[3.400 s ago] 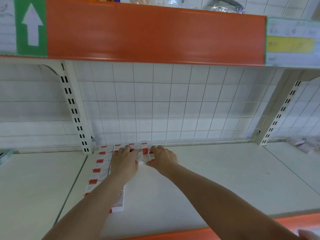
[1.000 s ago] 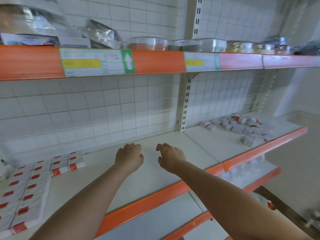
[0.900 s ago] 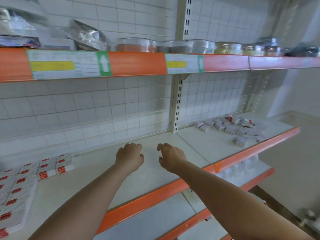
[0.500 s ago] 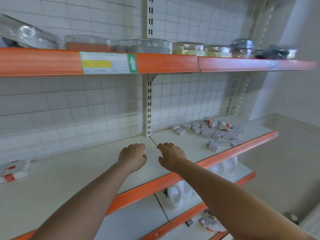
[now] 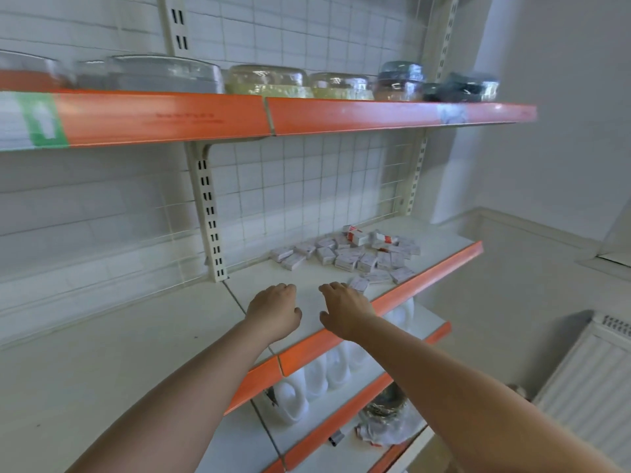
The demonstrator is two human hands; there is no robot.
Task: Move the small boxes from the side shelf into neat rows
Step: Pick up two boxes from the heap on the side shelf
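The small boxes (image 5: 351,256) lie in a loose heap on the right-hand section of the white shelf (image 5: 307,278), toward its back edge near the wire grid panel (image 5: 300,186) and spreading forward to the orange front lip (image 5: 426,271). They are white with red or pink markings, mostly lying flat, and their long sides point every which way; no shared direction shows. A few at the back of the heap sit tilted on top of others. One stray box (image 5: 358,284) lies apart from the heap, close to the front edge, its long axis running roughly along that edge.

Both hands hover over the bare near part of the same shelf section, palms down, holding nothing. The left hand (image 5: 275,310) has its fingers curled loosely under, and is well short of the heap. The right hand (image 5: 345,307) has its fingers bent and slightly spread; its fingertips are just beside the stray box, which lies ahead and to the right of them. Whether they touch it cannot be told. The main heap lies farther back and to the right of both hands.

On the upper shelf (image 5: 375,114) stand wrapped bowls (image 5: 266,80). Below, white jugs (image 5: 327,373) line the lower shelf (image 5: 341,404).
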